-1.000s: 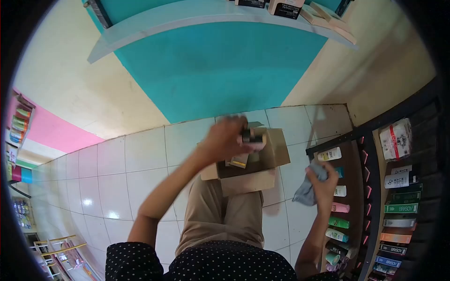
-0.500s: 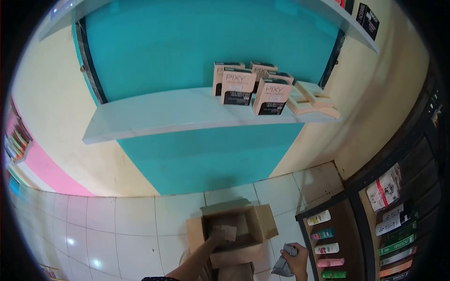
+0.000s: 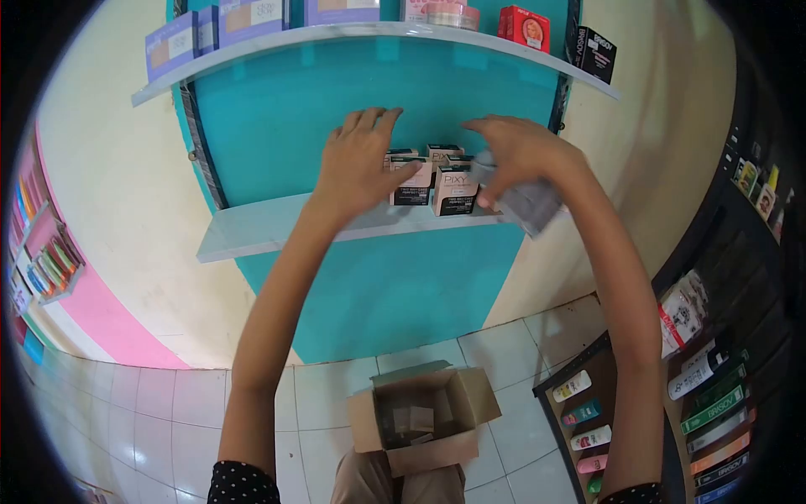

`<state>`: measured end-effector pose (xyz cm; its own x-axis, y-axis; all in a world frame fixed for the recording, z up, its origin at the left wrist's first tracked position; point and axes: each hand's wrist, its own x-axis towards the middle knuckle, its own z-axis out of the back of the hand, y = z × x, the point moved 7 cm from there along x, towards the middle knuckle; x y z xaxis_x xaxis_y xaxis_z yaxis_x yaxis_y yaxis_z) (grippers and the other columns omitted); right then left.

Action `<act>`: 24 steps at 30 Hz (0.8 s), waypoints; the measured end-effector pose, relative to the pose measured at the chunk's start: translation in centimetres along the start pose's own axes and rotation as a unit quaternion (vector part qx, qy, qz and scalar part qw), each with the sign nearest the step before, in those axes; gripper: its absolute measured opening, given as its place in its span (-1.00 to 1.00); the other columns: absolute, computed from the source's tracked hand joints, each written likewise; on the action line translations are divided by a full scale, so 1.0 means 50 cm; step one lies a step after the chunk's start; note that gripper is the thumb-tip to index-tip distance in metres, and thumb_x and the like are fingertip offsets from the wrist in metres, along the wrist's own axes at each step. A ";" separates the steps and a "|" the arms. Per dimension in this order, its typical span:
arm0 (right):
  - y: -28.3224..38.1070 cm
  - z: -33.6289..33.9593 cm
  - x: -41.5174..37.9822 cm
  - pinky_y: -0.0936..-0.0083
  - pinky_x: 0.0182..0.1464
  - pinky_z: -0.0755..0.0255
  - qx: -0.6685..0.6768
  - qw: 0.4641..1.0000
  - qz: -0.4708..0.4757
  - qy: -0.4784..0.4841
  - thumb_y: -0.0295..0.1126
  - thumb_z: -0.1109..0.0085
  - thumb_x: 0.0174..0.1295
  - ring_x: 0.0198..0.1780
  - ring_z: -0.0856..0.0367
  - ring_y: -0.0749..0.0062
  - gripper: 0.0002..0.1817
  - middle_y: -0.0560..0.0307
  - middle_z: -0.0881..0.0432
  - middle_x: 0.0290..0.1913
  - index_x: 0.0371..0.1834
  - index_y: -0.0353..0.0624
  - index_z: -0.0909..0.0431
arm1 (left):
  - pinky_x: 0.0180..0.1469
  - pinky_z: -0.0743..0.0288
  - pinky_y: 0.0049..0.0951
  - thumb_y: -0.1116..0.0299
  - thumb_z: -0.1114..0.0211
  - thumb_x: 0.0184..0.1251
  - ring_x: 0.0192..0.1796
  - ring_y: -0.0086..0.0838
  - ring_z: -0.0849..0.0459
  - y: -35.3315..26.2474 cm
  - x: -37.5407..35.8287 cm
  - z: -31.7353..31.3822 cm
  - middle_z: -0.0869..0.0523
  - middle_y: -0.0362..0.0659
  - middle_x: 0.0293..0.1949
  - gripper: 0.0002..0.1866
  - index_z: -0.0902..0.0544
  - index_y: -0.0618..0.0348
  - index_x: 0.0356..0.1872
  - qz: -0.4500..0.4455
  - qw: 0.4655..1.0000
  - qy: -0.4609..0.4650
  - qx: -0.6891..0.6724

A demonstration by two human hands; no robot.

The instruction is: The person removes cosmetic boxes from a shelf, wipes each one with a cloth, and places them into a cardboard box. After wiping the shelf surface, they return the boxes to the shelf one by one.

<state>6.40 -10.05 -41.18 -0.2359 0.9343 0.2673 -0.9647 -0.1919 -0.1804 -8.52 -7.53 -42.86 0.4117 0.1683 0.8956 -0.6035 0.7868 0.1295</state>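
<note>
My left hand (image 3: 359,164) is raised at the shelf with its fingers spread and empty, its thumb overlapping the front of a PIXY box (image 3: 411,186). Another PIXY box (image 3: 455,191) stands upright beside it, with several more behind. On the right of this group, my right hand (image 3: 533,155) grips a crumpled grey cloth (image 3: 533,206) that hangs below the palm. The cloth and hand hide the right end of the shelf. Below, an open cardboard box (image 3: 432,458) holds a few small boxes (image 3: 414,418).
The white marbled shelf (image 3: 252,227) runs along the turquoise panel. Above it, an upper shelf (image 3: 369,31) carries purple boxes (image 3: 252,18), a red box (image 3: 525,29) and a black box (image 3: 596,55). A dark rack at lower right holds bottles (image 3: 573,386) and cartons.
My left hand has come out of the cardboard box and up to the shelf. My right hand has lifted the grey cloth from the lower right to the PIXY boxes. The view has tilted upward.
</note>
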 end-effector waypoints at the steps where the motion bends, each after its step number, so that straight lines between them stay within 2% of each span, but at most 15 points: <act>1: -0.006 -0.017 0.037 0.38 0.06 -0.28 -0.001 0.997 -0.033 0.070 -0.23 -0.45 -0.59 0.06 -0.38 0.12 0.01 -0.11 -0.39 0.05 0.14 -0.21 -0.22 | 0.00 -0.31 -0.28 0.19 -0.25 -0.05 -0.09 -0.12 -0.47 0.014 0.020 -0.010 -0.52 0.03 -0.15 -0.49 -0.42 0.25 -0.05 -0.003 1.000 0.001 0.000; 2: -0.016 -0.039 0.060 0.39 0.03 -0.31 -0.004 0.988 -0.065 0.141 -0.21 -0.47 -0.61 0.06 -0.39 0.14 0.05 -0.12 -0.40 0.04 0.15 -0.24 -0.20 | -0.03 -0.33 -0.28 0.20 -0.28 -0.08 -0.10 -0.12 -0.48 0.039 0.027 -0.063 -0.53 0.03 -0.17 -0.48 -0.43 0.25 -0.06 0.054 0.984 0.166 -0.048; 3: -0.023 -0.044 0.076 0.39 0.03 -0.31 -0.003 0.988 -0.066 0.140 -0.21 -0.47 -0.61 0.06 -0.39 0.14 0.05 -0.12 -0.40 0.04 0.15 -0.24 -0.20 | -0.06 -0.35 -0.28 0.20 -0.30 -0.10 -0.12 -0.13 -0.50 0.052 0.007 -0.110 -0.54 0.04 -0.19 -0.47 -0.44 0.26 -0.07 0.110 0.935 0.325 -0.093; 5: -0.024 -0.088 0.089 0.38 -0.04 -0.37 0.092 0.963 -0.073 0.243 -0.21 -0.47 -0.62 0.02 -0.43 0.16 0.05 -0.09 -0.42 0.03 0.14 -0.28 -0.20 | -0.08 -0.37 -0.29 0.20 -0.31 -0.12 -0.13 -0.14 -0.51 0.059 0.004 -0.110 -0.55 0.05 -0.21 -0.48 -0.46 0.27 -0.09 0.108 0.945 0.299 -0.080; 6: -0.028 -0.097 0.096 0.38 -0.04 -0.37 0.092 0.963 -0.073 0.242 -0.21 -0.47 -0.62 0.02 -0.43 0.16 0.05 -0.09 -0.42 0.03 0.14 -0.28 -0.20 | -0.10 -0.38 -0.30 0.21 -0.33 -0.13 -0.14 -0.16 -0.52 0.064 0.006 -0.107 -0.56 0.06 -0.24 -0.48 -0.47 0.27 -0.12 0.108 0.954 0.272 -0.067; 8: -0.027 -0.096 0.105 0.38 -0.08 -0.40 0.110 0.974 -0.052 0.189 -0.23 -0.47 -0.62 -0.03 -0.47 0.16 0.03 -0.11 -0.43 0.00 0.12 -0.29 -0.22 | -0.09 -0.38 -0.31 0.23 -0.33 -0.13 -0.12 -0.17 -0.51 0.068 -0.004 -0.122 -0.55 0.06 -0.22 -0.50 -0.48 0.28 -0.13 0.102 0.950 0.280 -0.088; 10: -0.034 -0.102 0.108 0.38 -0.09 -0.40 0.131 0.971 -0.067 0.191 -0.23 -0.46 -0.62 -0.05 -0.47 0.15 0.02 -0.13 -0.44 -0.02 0.11 -0.30 -0.23 | -0.08 -0.37 -0.31 0.26 -0.33 -0.13 -0.11 -0.18 -0.51 0.070 -0.015 -0.136 -0.54 0.06 -0.20 -0.52 -0.48 0.29 -0.14 0.098 0.945 0.290 -0.113; 13: -0.036 -0.103 0.107 0.40 -0.11 -0.39 0.141 0.971 -0.082 0.177 -0.22 -0.44 -0.60 -0.08 -0.48 0.14 -0.02 -0.17 -0.44 -0.05 0.09 -0.30 -0.25 | -0.01 -0.33 -0.30 0.23 -0.28 -0.12 0.00 -0.20 -0.42 0.080 -0.024 -0.139 -0.50 -0.02 -0.17 -0.57 -0.47 0.19 -0.17 0.124 0.943 0.274 -0.141; 15: -0.035 -0.109 0.102 0.41 -0.11 -0.39 0.131 0.973 -0.082 0.172 -0.22 -0.43 -0.59 -0.08 -0.48 0.14 -0.04 -0.18 -0.45 -0.06 0.07 -0.31 -0.27 | -0.01 -0.32 -0.28 0.31 -0.26 -0.08 -0.02 -0.19 -0.42 0.080 -0.031 -0.130 -0.50 -0.02 -0.19 -0.61 -0.47 0.19 -0.16 0.127 0.948 0.229 -0.180; 18: -0.014 -0.089 0.089 0.45 -0.12 -0.37 0.136 0.986 -0.044 0.091 -0.22 -0.38 -0.59 -0.13 -0.49 0.12 -0.20 -0.19 -0.49 -0.18 -0.11 -0.33 -0.37 | -0.01 -0.32 -0.28 0.36 -0.23 -0.05 -0.05 -0.17 -0.43 0.065 -0.040 -0.104 -0.49 -0.01 -0.22 -0.64 -0.47 0.21 -0.16 0.127 0.957 0.194 -0.173; 19: -0.010 -0.089 0.080 0.45 -0.12 -0.37 0.140 0.984 -0.044 0.101 -0.22 -0.38 -0.59 -0.13 -0.49 0.12 -0.20 -0.19 -0.49 -0.18 -0.11 -0.33 -0.37 | -0.01 -0.32 -0.28 0.36 -0.23 -0.05 -0.05 -0.17 -0.43 0.068 -0.047 -0.106 -0.49 -0.01 -0.22 -0.64 -0.47 0.21 -0.16 0.133 0.954 0.201 -0.176; 21: -0.002 -0.074 0.066 0.44 -0.12 -0.35 0.123 0.992 -0.005 0.026 -0.24 -0.37 -0.56 -0.16 -0.48 0.12 -0.24 -0.18 -0.49 -0.22 -0.13 -0.33 -0.37 | -0.12 -0.38 -0.33 0.40 -0.25 -0.03 -0.15 -0.21 -0.50 0.060 -0.055 -0.083 -0.52 0.00 -0.19 -0.62 -0.46 0.26 -0.12 0.067 0.970 0.121 -0.201; 23: 0.006 -0.055 0.032 0.42 -0.12 -0.35 0.109 0.990 0.041 -0.084 -0.26 -0.35 -0.53 -0.16 -0.48 0.13 -0.25 -0.13 -0.50 -0.23 -0.11 -0.32 -0.35 | -0.19 -0.41 -0.37 0.45 -0.23 -0.01 -0.17 -0.26 -0.51 0.036 -0.084 -0.024 -0.51 -0.03 -0.17 -0.62 -0.45 0.26 -0.10 0.093 0.965 0.093 -0.226; 24: 0.031 -0.041 -0.001 0.42 -0.11 -0.34 0.142 0.980 0.083 -0.110 -0.28 -0.34 -0.51 -0.15 -0.48 0.14 -0.27 -0.10 -0.50 -0.23 -0.11 -0.31 -0.35 | -0.20 -0.42 -0.37 0.49 -0.23 -0.02 -0.16 -0.28 -0.51 0.023 -0.108 0.013 -0.51 -0.04 -0.16 -0.62 -0.44 0.25 -0.09 0.104 0.961 0.067 -0.247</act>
<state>5.18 -9.78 -43.40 -0.3813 0.8020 0.4598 -0.8977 -0.4401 0.0233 -11.88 -7.90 -47.28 0.4225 0.4010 0.8129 -0.2986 0.9083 -0.2929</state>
